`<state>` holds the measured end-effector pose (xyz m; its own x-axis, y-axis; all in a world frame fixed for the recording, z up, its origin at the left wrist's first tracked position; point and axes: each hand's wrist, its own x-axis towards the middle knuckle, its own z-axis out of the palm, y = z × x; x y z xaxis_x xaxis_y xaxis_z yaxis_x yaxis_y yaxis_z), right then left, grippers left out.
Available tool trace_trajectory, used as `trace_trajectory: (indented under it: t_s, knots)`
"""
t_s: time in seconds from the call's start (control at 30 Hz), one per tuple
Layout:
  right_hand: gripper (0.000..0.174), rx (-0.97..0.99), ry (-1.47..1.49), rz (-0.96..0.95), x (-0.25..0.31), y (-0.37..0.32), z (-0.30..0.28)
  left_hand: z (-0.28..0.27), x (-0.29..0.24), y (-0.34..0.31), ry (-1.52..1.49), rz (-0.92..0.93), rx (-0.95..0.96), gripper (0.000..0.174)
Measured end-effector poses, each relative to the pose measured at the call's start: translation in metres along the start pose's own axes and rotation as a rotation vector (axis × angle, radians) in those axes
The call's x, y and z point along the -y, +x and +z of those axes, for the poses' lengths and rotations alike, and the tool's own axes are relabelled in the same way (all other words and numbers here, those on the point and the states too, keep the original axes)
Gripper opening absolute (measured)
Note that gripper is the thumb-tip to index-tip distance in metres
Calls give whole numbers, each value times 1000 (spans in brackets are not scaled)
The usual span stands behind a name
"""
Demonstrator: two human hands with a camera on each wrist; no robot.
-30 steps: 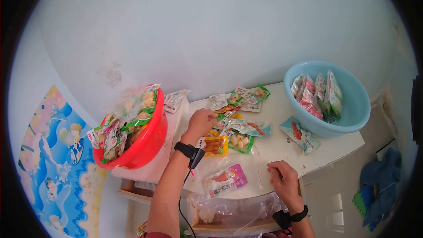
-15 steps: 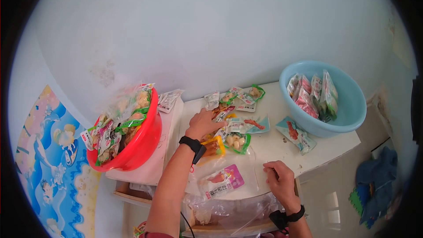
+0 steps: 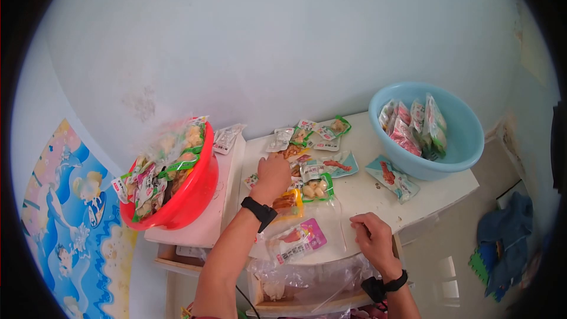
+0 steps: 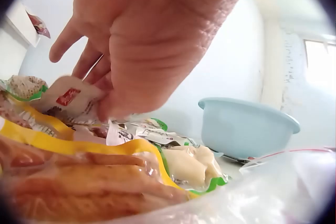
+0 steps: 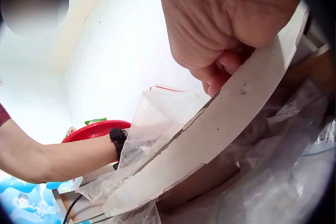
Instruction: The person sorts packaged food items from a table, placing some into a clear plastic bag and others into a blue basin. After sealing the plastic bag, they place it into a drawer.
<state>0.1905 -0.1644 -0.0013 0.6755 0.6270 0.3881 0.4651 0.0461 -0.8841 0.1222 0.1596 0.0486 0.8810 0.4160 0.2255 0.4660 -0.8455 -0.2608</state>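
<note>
My left hand point(image 3: 273, 177) reaches into the loose pile of snack packets on the white tabletop. In the left wrist view, its thumb and fingers pinch a pale packet with a red label point(image 4: 68, 96). Close below lies a yellow-edged packet of brown strips point(image 4: 105, 176), beside a green-edged packet of pale pieces point(image 3: 317, 187). A clear bag with a purple-ended packet point(image 3: 298, 241) lies nearer the front. My right hand point(image 3: 373, 233) rests at the front edge of the table, fingers loosely curled and holding nothing.
A tilted red basin point(image 3: 198, 192) full of packets stands at the left. The light blue basin point(image 3: 466, 156) at the back right holds several packets. A blue-edged packet point(image 3: 393, 178) lies before it. Below the tabletop, an open drawer point(image 3: 313, 306) holds clear plastic.
My left hand has shifted slightly toward me over the pile, its spread fingers now closing on a packet. A small packet now shows left of it. The right hand stays at the edge.
</note>
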Motion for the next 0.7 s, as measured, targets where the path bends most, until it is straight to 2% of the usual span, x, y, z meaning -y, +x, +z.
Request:
trace_trajectory:
  t_s: [0.03, 0.13, 0.17, 0.23, 0.3, 0.37, 0.47, 0.5, 0.6, 0.7]
  knots:
    - [16, 4, -6, -6, -1, 0, -1, -2, 2, -1, -3, -24, -8, 29]
    - [15, -2, 44, -24, -4, -2, -1, -18, 11, -8, -263, -182, -29, 27]
    - [14, -10, 72, -29, -6, -2, -2, -31, 10, -13, -436, -205, -70, 26]
    - [14, -25, 280, 89, -8, -3, -5, -60, 5, -30, -780, -249, -140, 25]
    - [15, -53, 476, 201, -4, -3, -10, -82, -3, -51, -862, -62, -210, 20]
    - [18, -111, 657, 309, 11, -4, -22, -110, -33, -77, -737, 298, -586, 18]
    - [30, 44, 896, 382, 29, -13, -33, -137, -63, -123, -437, 512, -598, 22]
    - [33, 101, 1009, 415, 37, -16, -34, -135, -72, -135, -430, 551, -603, 25]
    - [45, 281, 1067, 454, 62, -18, -35, -124, -86, -160, -413, 666, -604, 36]
    - [59, 425, 932, 368, 64, -21, -42, -111, -90, -168, -464, 581, -623, 35]
